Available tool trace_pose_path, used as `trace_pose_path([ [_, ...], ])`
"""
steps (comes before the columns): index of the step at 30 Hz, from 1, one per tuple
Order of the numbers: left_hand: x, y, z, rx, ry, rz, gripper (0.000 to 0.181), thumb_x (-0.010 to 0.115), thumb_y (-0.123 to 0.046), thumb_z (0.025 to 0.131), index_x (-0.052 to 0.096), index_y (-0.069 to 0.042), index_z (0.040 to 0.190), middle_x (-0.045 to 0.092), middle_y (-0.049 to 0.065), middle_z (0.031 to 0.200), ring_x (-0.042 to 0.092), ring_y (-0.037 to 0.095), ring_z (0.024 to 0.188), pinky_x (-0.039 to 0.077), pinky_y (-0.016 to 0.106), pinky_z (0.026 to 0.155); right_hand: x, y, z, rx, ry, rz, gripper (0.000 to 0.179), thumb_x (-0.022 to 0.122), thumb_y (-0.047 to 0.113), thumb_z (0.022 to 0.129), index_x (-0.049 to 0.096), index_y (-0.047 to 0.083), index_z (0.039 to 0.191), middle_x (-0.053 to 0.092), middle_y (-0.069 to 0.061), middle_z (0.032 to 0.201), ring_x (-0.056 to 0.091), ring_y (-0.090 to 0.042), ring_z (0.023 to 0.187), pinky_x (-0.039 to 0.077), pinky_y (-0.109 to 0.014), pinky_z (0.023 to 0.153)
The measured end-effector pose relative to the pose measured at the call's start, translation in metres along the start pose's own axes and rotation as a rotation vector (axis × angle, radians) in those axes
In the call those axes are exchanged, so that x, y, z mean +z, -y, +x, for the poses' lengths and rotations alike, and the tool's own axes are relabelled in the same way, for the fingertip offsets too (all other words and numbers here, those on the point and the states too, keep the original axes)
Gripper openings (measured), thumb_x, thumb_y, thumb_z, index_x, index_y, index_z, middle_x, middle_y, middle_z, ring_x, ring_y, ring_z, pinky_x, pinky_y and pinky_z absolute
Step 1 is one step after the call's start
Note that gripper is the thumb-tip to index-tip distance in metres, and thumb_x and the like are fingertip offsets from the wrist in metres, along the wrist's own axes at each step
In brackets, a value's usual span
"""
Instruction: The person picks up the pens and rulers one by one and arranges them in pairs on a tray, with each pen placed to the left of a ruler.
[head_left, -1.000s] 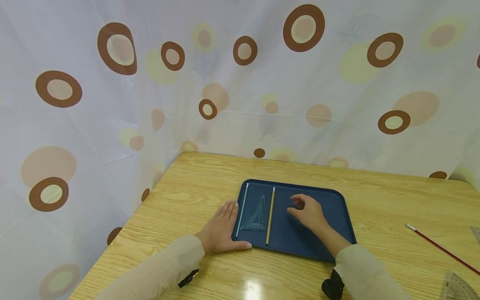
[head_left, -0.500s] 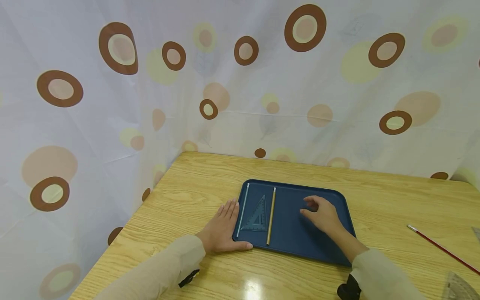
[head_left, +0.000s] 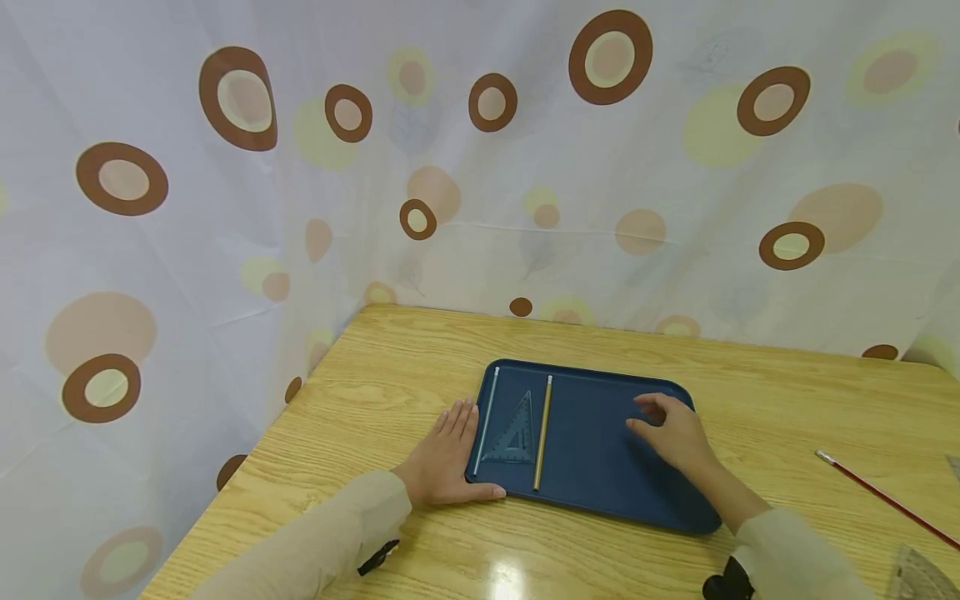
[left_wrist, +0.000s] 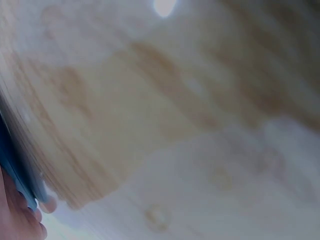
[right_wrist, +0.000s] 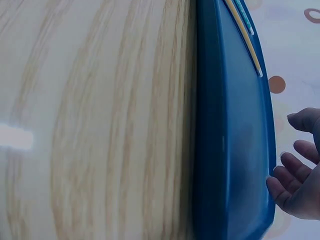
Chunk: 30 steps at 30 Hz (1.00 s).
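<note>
A dark blue tray [head_left: 600, 492] lies on the wooden table. On its left part are a teal pencil [head_left: 486, 421], a clear set square [head_left: 514, 433] and a yellow pencil [head_left: 543, 433], side by side. My left hand [head_left: 447, 462] lies flat at the tray's left edge, fingers straight and thumb along the near corner. Over the right half of the tray hovers my right hand [head_left: 675, 429], fingers loosely bent, thumb apart, nothing between them. In the right wrist view its relaxed fingers [right_wrist: 295, 175] show beside the tray's rim.
On the table to the right lies a red pencil [head_left: 885, 496] with a white end. Near the bottom right corner is a clear protractor [head_left: 921, 575], partly cut off by the frame. A curtain [head_left: 480, 167] with brown ring patterns hangs behind the table.
My right hand has moved right across the tray, away from the yellow pencil, its fingers still loosely bent. The left hand, the tray and its items stay in place.
</note>
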<state>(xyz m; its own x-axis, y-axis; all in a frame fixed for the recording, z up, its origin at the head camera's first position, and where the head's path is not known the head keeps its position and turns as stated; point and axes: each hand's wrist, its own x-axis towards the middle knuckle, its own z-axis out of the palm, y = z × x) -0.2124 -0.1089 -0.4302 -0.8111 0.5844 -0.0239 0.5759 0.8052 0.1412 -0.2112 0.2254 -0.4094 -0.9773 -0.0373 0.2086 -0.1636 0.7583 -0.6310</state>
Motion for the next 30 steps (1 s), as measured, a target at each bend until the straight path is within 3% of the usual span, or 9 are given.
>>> trace_pose_path([
  [10,0.000,0.000,-0.001,-0.001,0.007,-0.010,0.112,0.036,-0.080,0.078,0.009,0.004,0.148,0.008,0.021,0.155,0.007,0.033,0.144,0.016,0.044,0.116,-0.013,-0.009,-0.004,0.027,0.006,-0.031,0.040,0.064,0.012,0.086,0.054,-0.009,0.119,0.058,-0.029,0.109,0.056,-0.042,0.098,0.049,-0.050,0.081],
  [30,0.001,0.001,0.001,-0.008,0.010,-0.003,0.111,0.038,-0.079,0.078,0.008,0.003,0.148,0.007,0.020,0.155,0.007,0.032,0.145,0.015,0.043,0.117,-0.040,-0.033,-0.012,0.046,-0.027,-0.048,0.045,0.058,0.021,0.091,0.051,-0.011,0.123,0.056,-0.032,0.110,0.053,-0.045,0.099,0.049,-0.051,0.077],
])
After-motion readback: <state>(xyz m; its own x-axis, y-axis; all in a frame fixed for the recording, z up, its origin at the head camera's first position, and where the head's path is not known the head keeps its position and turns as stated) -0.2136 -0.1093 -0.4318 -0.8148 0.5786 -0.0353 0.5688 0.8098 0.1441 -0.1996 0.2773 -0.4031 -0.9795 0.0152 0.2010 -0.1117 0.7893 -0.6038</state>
